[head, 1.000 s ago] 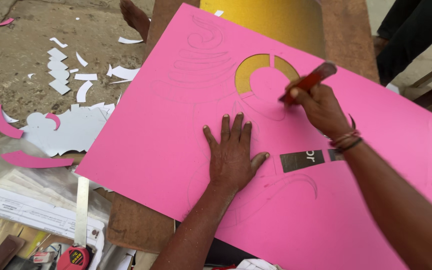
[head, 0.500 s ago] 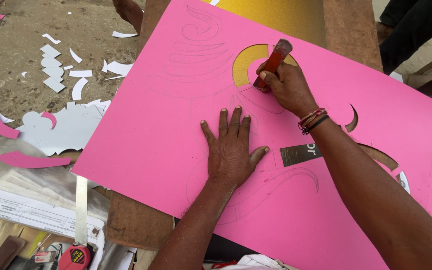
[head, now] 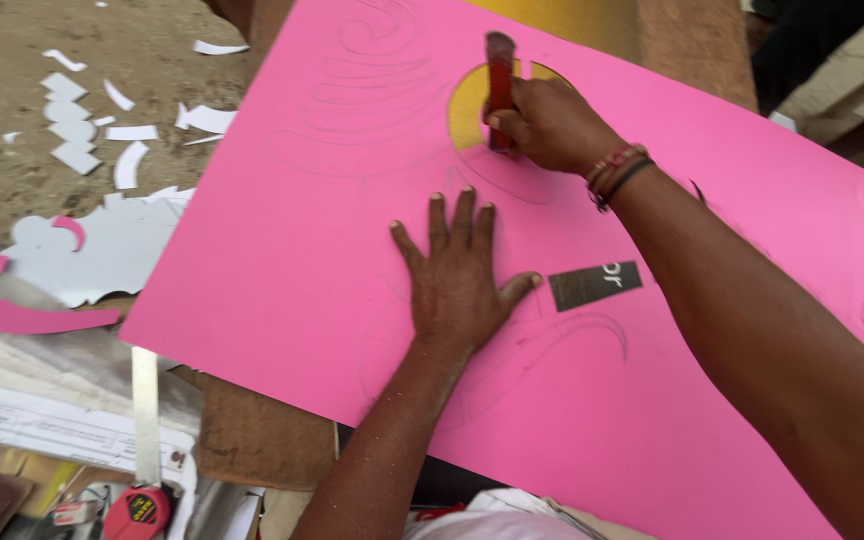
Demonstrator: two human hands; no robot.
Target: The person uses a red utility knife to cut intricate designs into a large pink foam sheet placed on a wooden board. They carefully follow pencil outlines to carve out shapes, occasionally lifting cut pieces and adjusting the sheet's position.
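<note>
Left hand (head: 459, 275) flat, fingers spread, on pink sheet (head: 282, 250); right hand (head: 549, 125) gripping red cutter (head: 499, 85) at round cutout (head: 467, 110).

Wooden table (head: 252, 440) carries pink sheet (head: 282, 260) (ruler (head: 144, 400) beside).

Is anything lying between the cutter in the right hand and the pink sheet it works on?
Nothing visible does. The right hand grips the red cutter upright at the edge of the round cut-out in the pink sheet. The left hand lies flat on the sheet, nearer the person, apart from the cutter.
</note>
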